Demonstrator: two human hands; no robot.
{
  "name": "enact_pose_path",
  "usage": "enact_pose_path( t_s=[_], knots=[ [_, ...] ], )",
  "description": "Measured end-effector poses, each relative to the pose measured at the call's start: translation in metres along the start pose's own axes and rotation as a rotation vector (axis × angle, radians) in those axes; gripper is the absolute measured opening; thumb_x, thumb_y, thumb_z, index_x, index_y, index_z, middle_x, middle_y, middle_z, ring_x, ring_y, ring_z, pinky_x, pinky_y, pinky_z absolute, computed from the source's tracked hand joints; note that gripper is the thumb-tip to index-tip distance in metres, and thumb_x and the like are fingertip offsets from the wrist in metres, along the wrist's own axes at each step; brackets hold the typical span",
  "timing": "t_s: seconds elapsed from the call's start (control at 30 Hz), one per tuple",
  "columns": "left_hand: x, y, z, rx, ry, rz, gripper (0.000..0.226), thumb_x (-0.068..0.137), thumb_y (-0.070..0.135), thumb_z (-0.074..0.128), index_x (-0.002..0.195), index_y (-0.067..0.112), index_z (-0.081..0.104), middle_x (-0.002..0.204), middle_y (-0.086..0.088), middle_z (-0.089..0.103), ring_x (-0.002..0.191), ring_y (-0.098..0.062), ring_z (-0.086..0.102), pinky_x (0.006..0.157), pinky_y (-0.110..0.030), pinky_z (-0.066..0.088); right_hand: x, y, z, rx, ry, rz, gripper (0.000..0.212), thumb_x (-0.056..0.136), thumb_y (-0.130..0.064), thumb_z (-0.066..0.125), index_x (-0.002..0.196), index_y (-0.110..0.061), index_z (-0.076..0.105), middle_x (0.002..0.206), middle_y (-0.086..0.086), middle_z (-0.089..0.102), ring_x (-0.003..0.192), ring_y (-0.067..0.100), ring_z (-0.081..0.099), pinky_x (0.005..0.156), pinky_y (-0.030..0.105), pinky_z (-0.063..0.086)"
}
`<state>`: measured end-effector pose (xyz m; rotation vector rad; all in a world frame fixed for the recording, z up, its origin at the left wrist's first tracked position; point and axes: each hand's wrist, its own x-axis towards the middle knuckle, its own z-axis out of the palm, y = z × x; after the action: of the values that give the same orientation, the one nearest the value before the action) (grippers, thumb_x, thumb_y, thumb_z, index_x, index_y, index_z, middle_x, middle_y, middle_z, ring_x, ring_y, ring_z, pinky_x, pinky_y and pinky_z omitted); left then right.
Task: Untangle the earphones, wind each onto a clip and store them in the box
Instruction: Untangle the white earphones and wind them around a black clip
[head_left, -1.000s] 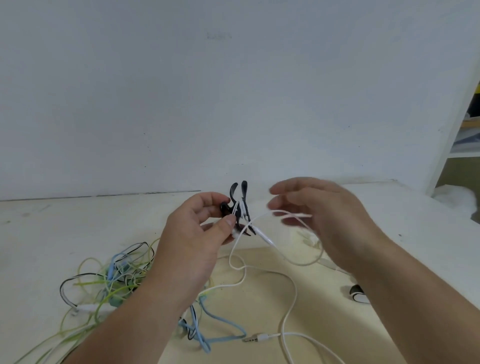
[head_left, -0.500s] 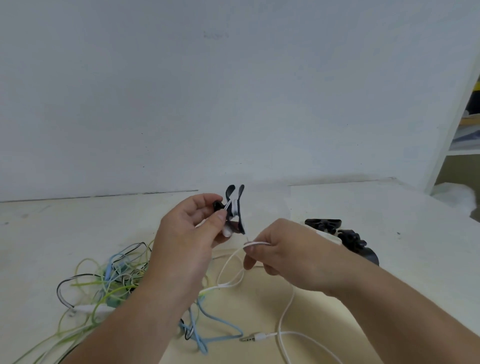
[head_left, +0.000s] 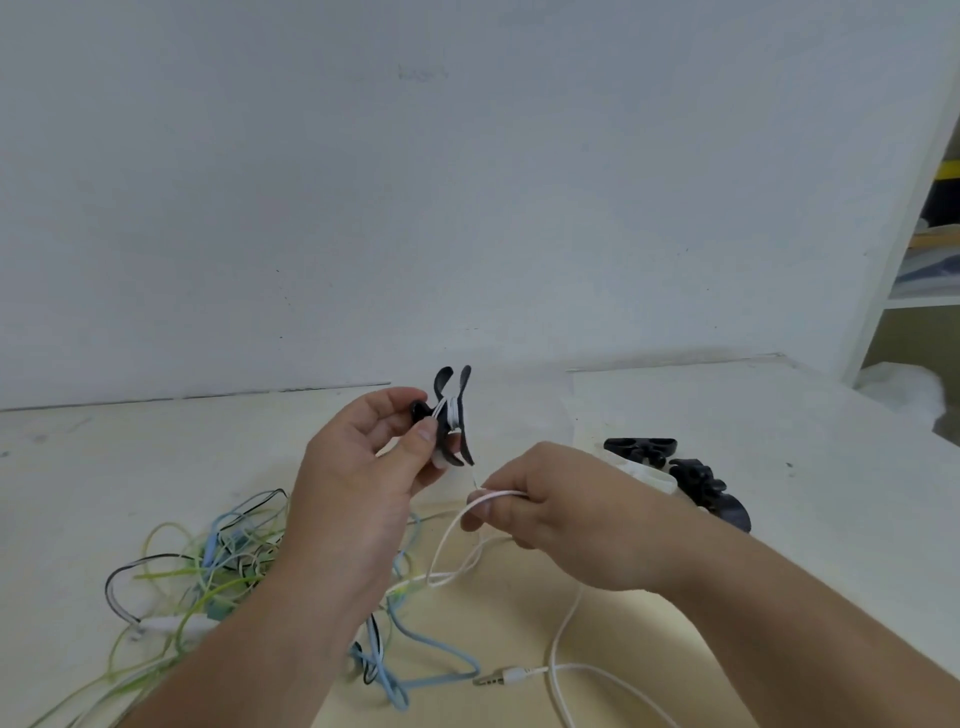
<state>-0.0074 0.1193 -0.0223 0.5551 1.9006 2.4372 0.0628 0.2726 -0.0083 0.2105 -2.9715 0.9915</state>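
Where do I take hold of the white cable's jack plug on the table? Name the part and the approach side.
Pinch the jack plug by its white sleeve, coming from above, fingers across it. It lies flat, metal tip pointing left toward the blue cable, so the sleeve is likely the freer, thicker part.

The tangled green, blue and black earphone cables (head_left: 218, 571) lie near left on the pale surface (head_left: 78, 467); black plastic clips (head_left: 691, 475) lie right; a white shelf (head_left: 919, 301) stands far right.
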Motion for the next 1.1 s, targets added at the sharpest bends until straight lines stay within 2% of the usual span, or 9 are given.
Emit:
enact_pose_path(
  t_s=[0.13, 0.27, 0.4, 0.5, 0.57, 0.67, 0.8, 0.97, 1.1],
  knots=[
    [-0.001, -0.002, 0.002, 0.065, 0.015, 0.068, 0.018, 0.093, -0.001, 0.061, 0.099, 0.015, 0.066, 0.079, 0.001, 0.074, 0.075, -0.016, 0.072, 0.082, -0.041, 0.057, 0.001, -0.001, 0.004, 0.007, 0.002, -0.082, 0.043, 0.104, -0.032, 0.047, 0.085, 0.004, 0.058, 0.067, 0.011, 0.043, 0.059, 0.016, 0.037, 0.057, 0.032, 0.032],
    [-0.002, -0.002, 0.002, 0.015, -0.019, 0.027, 0.017, 0.092, -0.002, 0.061, 0.099, 0.013, 0.066, 0.086, -0.006, 0.074, 0.078, -0.019, 0.072, 0.083, -0.043, 0.058, 0.000, 0.000, 0.002, 0.039, -0.045, -0.035, 0.035, 0.104, -0.033, 0.047, 0.105, -0.006, 0.070, 0.068, 0.005, 0.049, 0.064, 0.015, 0.045, 0.062, 0.030, 0.038],
    [-0.003, -0.003, 0.002, 0.038, -0.051, 0.031, 0.018, 0.092, -0.003, 0.061, 0.100, 0.013, 0.065, 0.087, -0.007, 0.074, 0.078, -0.021, 0.073, 0.079, -0.037, 0.059, -0.001, -0.003, 0.001, 0.073, -0.049, -0.041, 0.035, 0.103, -0.033, 0.049, 0.106, -0.005, 0.070, 0.068, 0.005, 0.045, 0.064, 0.015, 0.043, 0.061, 0.029, 0.036],
    [-0.001, -0.002, -0.001, 0.111, -0.054, 0.086, 0.020, 0.092, -0.004, 0.061, 0.100, 0.013, 0.066, 0.086, -0.004, 0.075, 0.075, -0.018, 0.073, 0.074, -0.028, 0.058, -0.004, -0.004, -0.004, 0.076, -0.009, -0.052, 0.042, 0.102, -0.031, 0.053, 0.083, 0.006, 0.059, 0.064, 0.006, 0.034, 0.060, 0.018, 0.034, 0.059, 0.033, 0.030],
    [0.001, -0.001, -0.003, 0.188, -0.051, 0.134, 0.023, 0.091, -0.006, 0.062, 0.100, 0.015, 0.066, 0.088, -0.006, 0.074, 0.076, -0.017, 0.073, 0.073, -0.024, 0.058, -0.007, -0.006, -0.010, 0.080, 0.027, -0.056, 0.045, 0.101, -0.028, 0.055, 0.067, 0.000, 0.043, 0.062, 0.004, 0.027, 0.057, 0.016, 0.027, 0.057, 0.034, 0.025],
    [0.001, -0.001, -0.004, 0.309, -0.056, 0.227, 0.028, 0.088, -0.006, 0.065, 0.097, 0.021, 0.066, 0.090, -0.004, 0.072, 0.078, -0.017, 0.072, 0.077, -0.030, 0.058, -0.010, -0.009, -0.015, 0.024, 0.057, -0.080, 0.047, 0.101, -0.027, 0.054, 0.065, -0.005, 0.034, 0.062, 0.004, 0.025, 0.057, 0.016, 0.024, 0.056, 0.033, 0.023],
    [-0.005, 0.001, -0.006, 0.515, -0.107, 0.365, 0.030, 0.088, 0.004, 0.070, 0.092, 0.034, 0.065, 0.086, 0.011, 0.070, 0.080, -0.010, 0.067, 0.071, -0.020, 0.054, -0.011, -0.012, -0.014, -0.028, 0.149, -0.085, 0.045, 0.099, -0.029, 0.058, 0.064, -0.005, 0.042, 0.055, -0.002, 0.029, 0.051, 0.011, 0.025, 0.050, 0.026, 0.025],
    [-0.008, 0.004, -0.006, 0.655, -0.151, 0.417, 0.028, 0.090, 0.006, 0.068, 0.095, 0.034, 0.065, 0.085, 0.016, 0.067, 0.082, -0.007, 0.065, 0.065, -0.012, 0.047, -0.013, -0.009, -0.024, 0.016, 0.369, -0.035, 0.036, 0.092, -0.035, 0.064, 0.073, -0.005, 0.065, 0.051, -0.005, 0.036, 0.046, 0.009, 0.029, 0.046, 0.022, 0.028],
    [-0.006, 0.003, -0.009, 0.652, -0.204, 0.378, 0.033, 0.090, 0.003, 0.066, 0.093, 0.036, 0.064, 0.083, 0.014, 0.066, 0.081, -0.009, 0.064, 0.066, -0.007, 0.045, -0.016, -0.004, -0.031, 0.198, 0.504, -0.051, 0.026, 0.094, -0.017, 0.058, 0.078, -0.024, 0.077, 0.053, -0.002, 0.039, 0.046, 0.010, 0.028, 0.043, 0.019, 0.024]
  ],
)
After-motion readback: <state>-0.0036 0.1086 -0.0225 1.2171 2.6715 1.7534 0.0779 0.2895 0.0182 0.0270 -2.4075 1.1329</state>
